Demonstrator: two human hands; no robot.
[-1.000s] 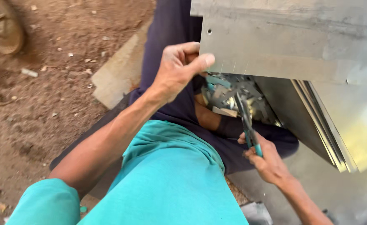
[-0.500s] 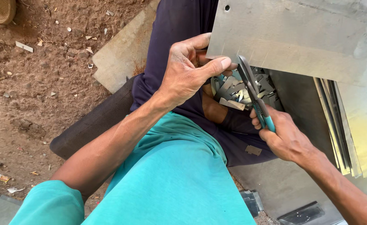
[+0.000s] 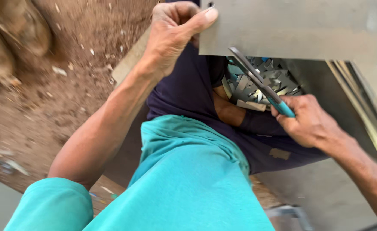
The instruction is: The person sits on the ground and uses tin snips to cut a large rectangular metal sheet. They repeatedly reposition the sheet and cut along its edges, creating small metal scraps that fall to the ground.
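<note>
Left hand (image 3: 171,32) pinching metal sheet (image 3: 299,28) corner; right hand (image 3: 310,119) clenched on snips (image 3: 261,85), blades angled far-left toward sheet's near edge.

Left hand (image 3: 175,34) has climbed w/ sheet-metal edge (image 3: 291,30); right hand (image 3: 310,119) drops snips (image 3: 261,83) lower vs. earlier.

Left hand (image 3: 175,32) pinches the lower left corner of a grey metal sheet (image 3: 299,28), thumb on its face. Just below the sheet, right hand (image 3: 310,119) grips teal-handled snips (image 3: 261,87), blades angled up toward the sheet's edge. Metal offcuts (image 3: 261,83) heaped beneath the sheet.
</note>
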